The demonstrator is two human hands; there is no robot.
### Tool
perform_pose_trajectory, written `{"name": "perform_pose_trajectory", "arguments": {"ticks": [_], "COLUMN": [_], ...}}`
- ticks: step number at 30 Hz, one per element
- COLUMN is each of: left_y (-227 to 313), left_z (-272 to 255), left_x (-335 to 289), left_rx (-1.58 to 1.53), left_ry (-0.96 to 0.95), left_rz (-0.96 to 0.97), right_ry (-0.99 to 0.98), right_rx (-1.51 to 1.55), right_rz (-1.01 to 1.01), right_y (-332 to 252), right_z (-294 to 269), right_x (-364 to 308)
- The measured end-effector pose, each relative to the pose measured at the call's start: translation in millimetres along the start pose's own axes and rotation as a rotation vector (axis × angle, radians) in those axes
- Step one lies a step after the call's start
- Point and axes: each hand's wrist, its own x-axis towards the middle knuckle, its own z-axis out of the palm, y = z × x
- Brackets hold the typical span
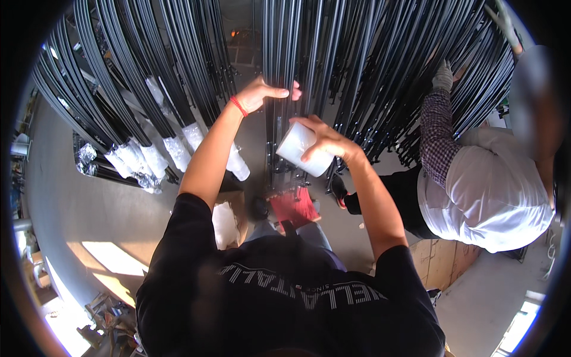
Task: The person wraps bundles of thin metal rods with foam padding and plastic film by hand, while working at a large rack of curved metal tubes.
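In front of me hangs a bundle of long black rods (279, 53). My left hand (262, 96) closes around it from the left, thumb across the front; fingertips show at the right side of the bundle. Just below and to the right, my right hand (330, 141) grips a tilted roll of clear stretch film (304, 152). The roll lies against the lower part of the same bundle, which looks shiny there. Whether film runs from the roll onto the rods cannot be made out.
Rows of black rods (369, 71) stretch right; bundles on the left have film-wrapped ends (175, 152). A co-worker in a white top (476, 184) stands close at right, gloved hand (443, 77) on rods. A cardboard box (238, 208) and red cloth-like item (294, 205) are below.
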Motion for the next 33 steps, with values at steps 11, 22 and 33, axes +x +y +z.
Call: {"name": "perform_pose_trajectory", "arguments": {"ticks": [11, 22, 33], "left_y": [8, 12, -38], "left_z": [-27, -23, -14], "left_x": [-17, -33, -52], "left_rx": [-0.071, 0.065, 0.155], "left_ry": [-0.052, 0.062, 0.073], "left_rz": [-0.088, -0.057, -0.181], "right_ry": [0.057, 0.333, -0.164], "right_rx": [-0.007, -0.022, 0.592], "right_rz": [0.052, -0.123, -0.137], "right_y": [14, -14, 4], "right_z": [-8, 10, 45], "right_x": [-3, -43, 37]}}
